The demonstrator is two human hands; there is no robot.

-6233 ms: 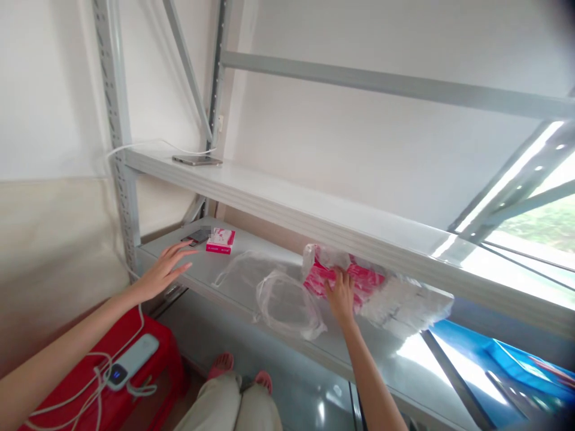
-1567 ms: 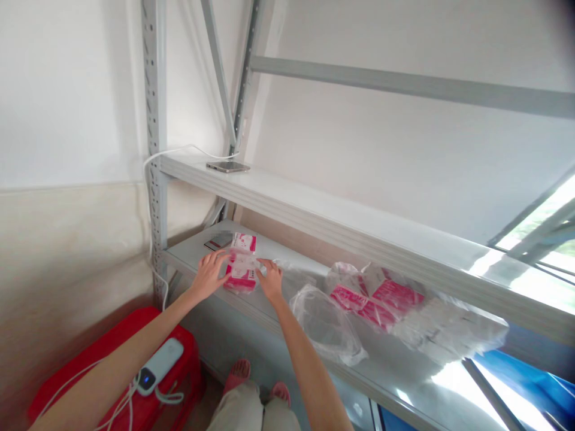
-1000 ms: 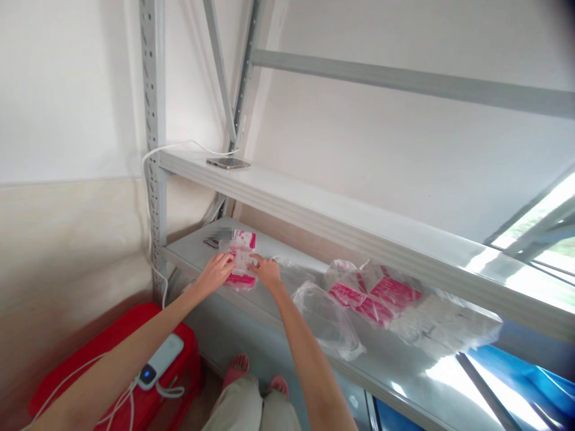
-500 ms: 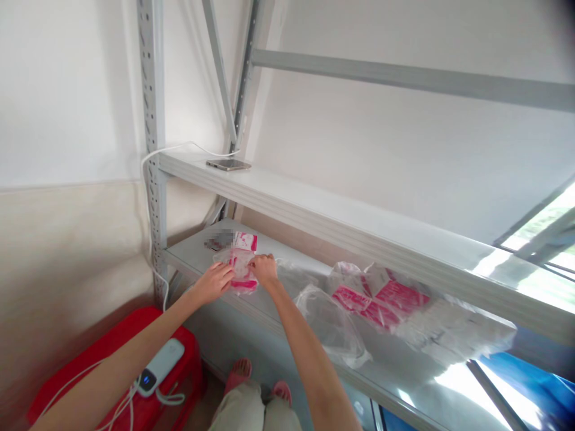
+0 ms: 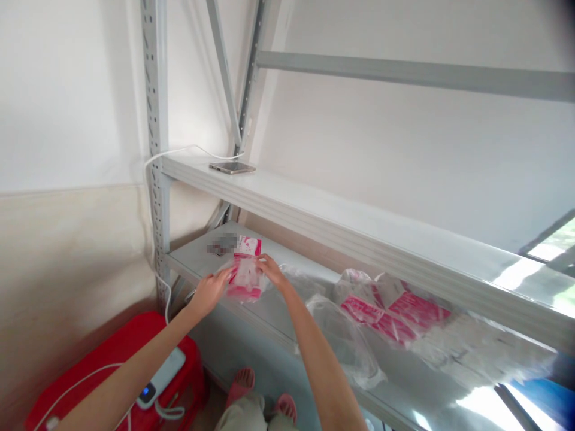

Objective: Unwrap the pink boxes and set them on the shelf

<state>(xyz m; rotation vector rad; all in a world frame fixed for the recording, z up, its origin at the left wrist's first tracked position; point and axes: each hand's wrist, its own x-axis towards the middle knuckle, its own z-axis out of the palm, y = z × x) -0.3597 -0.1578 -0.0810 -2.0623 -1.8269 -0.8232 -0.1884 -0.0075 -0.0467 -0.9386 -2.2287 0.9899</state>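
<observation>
Packet pinned from both sides!

Left of centre on the lower shelf (image 5: 275,306), your left hand (image 5: 212,291) grips the pink-and-white packet's (image 5: 244,291) left edge; your right hand (image 5: 271,271) pinches its upper right. Looks light, its clear wrap (image 5: 248,275) soft, probably slippery: the side edges should hold best. Printing's too blurred to read.

I am working in what looks like a storeroom or packing area.
A grey metal rack (image 5: 314,227) with hole-punched posts (image 5: 155,78) is standing against a plain, pale wall (image 5: 404,155); plastic-wrapped pink-and-white boxes (image 5: 377,317) are lying on its lower shelf (image 5: 274,308), and a red plastic stool (image 5: 121,335) is standing beside it, carrying a white device (image 5: 168,372) with a lit display (image 5: 147,392).
</observation>
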